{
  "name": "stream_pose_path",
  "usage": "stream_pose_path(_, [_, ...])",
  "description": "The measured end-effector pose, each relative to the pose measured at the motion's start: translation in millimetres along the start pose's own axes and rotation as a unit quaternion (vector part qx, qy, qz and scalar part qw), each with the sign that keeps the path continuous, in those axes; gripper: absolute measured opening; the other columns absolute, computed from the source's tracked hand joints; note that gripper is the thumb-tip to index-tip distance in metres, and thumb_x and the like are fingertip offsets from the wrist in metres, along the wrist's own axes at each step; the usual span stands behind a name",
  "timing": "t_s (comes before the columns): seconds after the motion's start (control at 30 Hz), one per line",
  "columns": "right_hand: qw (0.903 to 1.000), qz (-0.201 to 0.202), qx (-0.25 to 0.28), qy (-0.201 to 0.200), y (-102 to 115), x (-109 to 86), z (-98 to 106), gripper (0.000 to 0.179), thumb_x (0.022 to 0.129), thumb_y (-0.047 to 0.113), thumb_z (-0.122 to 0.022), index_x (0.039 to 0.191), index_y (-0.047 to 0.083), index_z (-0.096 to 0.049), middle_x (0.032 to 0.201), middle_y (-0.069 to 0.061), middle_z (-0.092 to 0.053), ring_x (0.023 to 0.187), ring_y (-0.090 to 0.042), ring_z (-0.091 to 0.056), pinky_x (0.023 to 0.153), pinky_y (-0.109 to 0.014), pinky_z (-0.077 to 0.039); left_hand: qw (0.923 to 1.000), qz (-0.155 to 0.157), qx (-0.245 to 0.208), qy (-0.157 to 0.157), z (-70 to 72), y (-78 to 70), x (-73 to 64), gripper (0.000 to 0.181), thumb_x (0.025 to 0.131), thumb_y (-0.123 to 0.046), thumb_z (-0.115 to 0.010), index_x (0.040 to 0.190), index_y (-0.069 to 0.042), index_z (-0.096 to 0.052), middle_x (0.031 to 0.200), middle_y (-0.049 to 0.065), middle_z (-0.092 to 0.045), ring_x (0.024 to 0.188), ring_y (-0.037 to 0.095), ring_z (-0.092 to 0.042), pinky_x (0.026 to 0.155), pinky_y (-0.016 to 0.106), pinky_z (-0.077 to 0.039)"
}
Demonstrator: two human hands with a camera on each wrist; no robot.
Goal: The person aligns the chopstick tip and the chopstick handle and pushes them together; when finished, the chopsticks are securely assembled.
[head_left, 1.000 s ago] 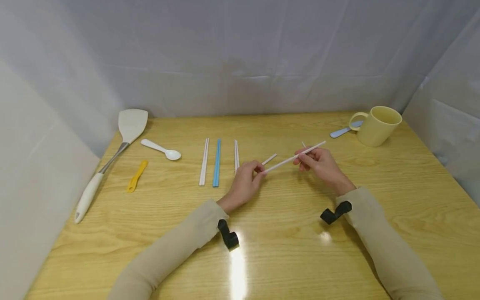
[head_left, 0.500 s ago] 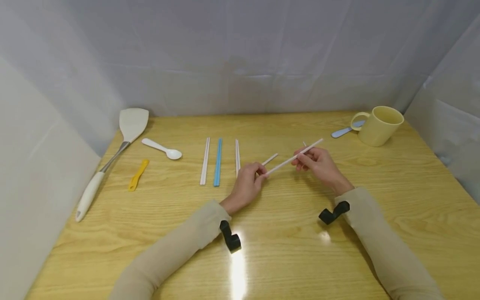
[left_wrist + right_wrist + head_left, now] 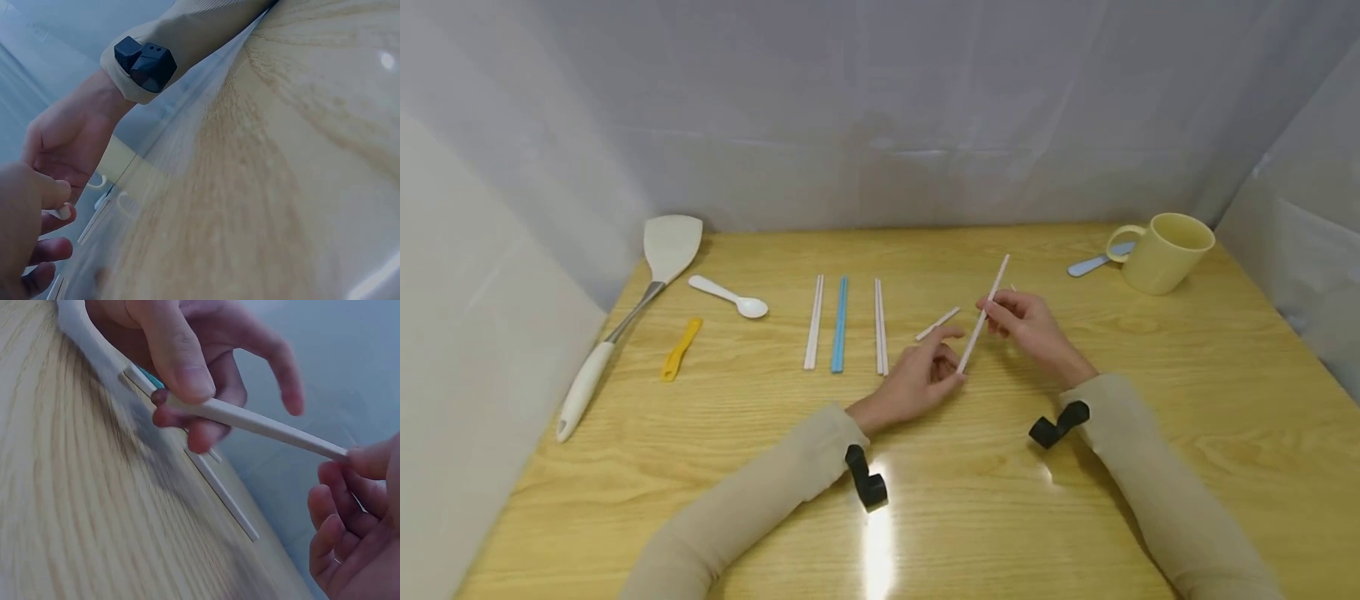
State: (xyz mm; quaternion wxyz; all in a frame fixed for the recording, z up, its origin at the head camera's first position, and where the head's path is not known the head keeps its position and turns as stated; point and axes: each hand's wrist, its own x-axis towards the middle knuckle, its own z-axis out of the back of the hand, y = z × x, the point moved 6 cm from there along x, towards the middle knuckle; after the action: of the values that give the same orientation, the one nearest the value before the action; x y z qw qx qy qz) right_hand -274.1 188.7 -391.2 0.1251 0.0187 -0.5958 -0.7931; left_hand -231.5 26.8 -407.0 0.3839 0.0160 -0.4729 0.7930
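Both hands are on one pale chopstick (image 3: pixel 997 279), tilted with its far end up. My right hand (image 3: pixel 1030 329) pinches it near the middle between thumb and fingers. At the near end, my left hand (image 3: pixel 917 379) pinches the tip with its thumb and a finger, the index finger stretched out. In the right wrist view the chopstick (image 3: pixel 275 429) runs from the left hand (image 3: pixel 181 356) to the right hand's fingertips. Another pale chopstick (image 3: pixel 937 323) lies on the table beyond the left hand. A thin tip (image 3: pixel 1013 287) shows behind the right hand.
Left of the hands lie a pale pair of chopsticks (image 3: pixel 881 327), a blue pair (image 3: pixel 839 325) and a white pair (image 3: pixel 813 322). Farther left are a white spoon (image 3: pixel 751 307), a yellow utensil (image 3: pixel 681 350) and a spatula (image 3: pixel 672 250). A yellow mug (image 3: pixel 1165 258) overlaps a light-blue handle (image 3: pixel 1086 267) at right.
The held chopstick has swung from a shallow slant to a steeper one. My left hand has moved right and toward the body, its index finger now extended.
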Motion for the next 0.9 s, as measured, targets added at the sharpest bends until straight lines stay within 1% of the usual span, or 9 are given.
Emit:
stream_pose_path(0.13, [0.9991, 0.000, -0.014, 0.040, 1.3, 8.1, -18.6, 0.028, 0.100, 0.008, -0.049, 0.109, -0.016, -0.060, 0.092, -0.020, -0.066, 0.071, -0.006, -0.054, 0.065, -0.020, -0.043, 0.9999, -0.009, 0.006, 0.005, 1.8, -1.4, -1.2, 0.049, 0.089, -0.006, -0.068, 0.133, -0.005, -0.047, 0.090, 0.006, -0.070, 0.071, 0.010, -0.061, 0.065, 0.018, -0.047])
stream_pose_path(0.27, [0.9972, -0.005, -0.002, 0.075, 0.7, 14.3, -34.6, 0.028, 0.099, 0.008, -0.051, 0.112, -0.015, -0.060, 0.121, -0.031, -0.060, 0.083, -0.003, -0.060, 0.070, -0.017, -0.048, 0.9996, -0.005, 0.028, 0.006, 3.7, -1.4, -2.9, 0.044, 0.092, -0.009, -0.064, 0.133, -0.005, -0.049, 0.091, 0.006, -0.067, 0.077, 0.011, -0.062, 0.071, 0.020, -0.049])
stream_pose_path(0.37, [0.9967, -0.010, 0.014, 0.079, -0.4, 17.0, -40.9, 0.028, 0.099, 0.007, -0.051, 0.113, -0.016, -0.058, 0.122, -0.034, -0.058, 0.086, -0.003, -0.060, 0.072, -0.016, -0.049, 0.9986, 0.010, 0.051, 0.004, 4.6, 0.6, -4.9, 0.047, 0.091, -0.011, -0.065, 0.134, -0.005, -0.048, 0.095, 0.006, -0.067, 0.081, 0.014, -0.062, 0.075, 0.024, -0.050])
stream_pose_path(0.4, [0.9967, -0.010, 0.016, 0.078, -0.7, 17.5, -42.1, 0.028, 0.099, 0.007, -0.051, 0.112, -0.016, -0.058, 0.122, -0.034, -0.058, 0.084, -0.003, -0.060, 0.071, -0.017, -0.048, 0.9979, 0.014, 0.063, 0.003, 4.7, 1.3, -5.6, 0.049, 0.091, -0.012, -0.066, 0.135, -0.005, -0.048, 0.100, 0.006, -0.067, 0.084, 0.015, -0.062, 0.083, 0.028, -0.051])
stream_pose_path(0.47, [0.9965, -0.012, 0.019, 0.081, -1.7, 18.4, -43.9, 0.028, 0.099, 0.006, -0.051, 0.111, -0.018, -0.056, 0.122, -0.035, -0.057, 0.082, -0.001, -0.059, 0.071, -0.017, -0.047, 0.9955, 0.021, 0.092, -0.001, 4.9, 2.4, -7.0, 0.052, 0.089, -0.015, -0.069, 0.136, -0.006, -0.047, 0.109, 0.007, -0.065, 0.090, 0.017, -0.059, 0.086, 0.032, -0.049])
stream_pose_path(0.6, [0.9960, -0.019, 0.003, 0.087, -3.4, 20.3, -44.5, 0.028, 0.099, 0.008, -0.050, 0.112, -0.016, -0.057, 0.123, -0.031, -0.058, 0.083, 0.001, -0.058, 0.071, -0.016, -0.046, 0.9896, 0.021, 0.142, -0.012, 5.8, 1.2, -7.6, 0.052, 0.089, -0.020, -0.069, 0.135, -0.005, -0.049, 0.122, 0.009, -0.060, 0.099, 0.021, -0.049, 0.089, 0.036, -0.043])
stream_pose_path(0.63, [0.9958, -0.022, 0.002, 0.089, -3.7, 21.0, -44.8, 0.028, 0.099, 0.009, -0.050, 0.112, -0.015, -0.057, 0.124, -0.031, -0.058, 0.084, 0.001, -0.058, 0.072, -0.016, -0.046, 0.9885, 0.022, 0.149, -0.014, 6.1, 1.3, -7.4, 0.050, 0.090, -0.020, -0.068, 0.135, -0.005, -0.050, 0.122, 0.010, -0.059, 0.100, 0.022, -0.047, 0.086, 0.035, -0.042])
stream_pose_path(0.77, [0.9957, -0.018, -0.008, 0.090, -2.7, 25.2, -46.9, 0.029, 0.099, 0.011, -0.052, 0.113, -0.013, -0.058, 0.124, -0.029, -0.059, 0.080, 0.000, -0.058, 0.068, -0.019, -0.045, 0.9870, 0.029, 0.156, -0.026, 9.9, 3.7, -6.3, 0.042, 0.094, -0.016, -0.062, 0.133, -0.005, -0.053, 0.127, 0.010, -0.059, 0.105, 0.023, -0.048, 0.091, 0.037, -0.040])
stream_pose_path(0.9, [0.9961, -0.005, -0.036, 0.080, 0.1, 30.0, -51.0, 0.030, 0.099, 0.012, -0.052, 0.119, -0.010, -0.059, 0.118, -0.028, -0.062, 0.079, -0.004, -0.059, 0.068, -0.019, -0.046, 0.9866, 0.050, 0.150, -0.041, 17.8, 10.7, -7.8, 0.041, 0.092, -0.016, -0.064, 0.131, -0.006, -0.057, 0.121, 0.009, -0.064, 0.103, 0.022, -0.053, 0.089, 0.039, -0.039])
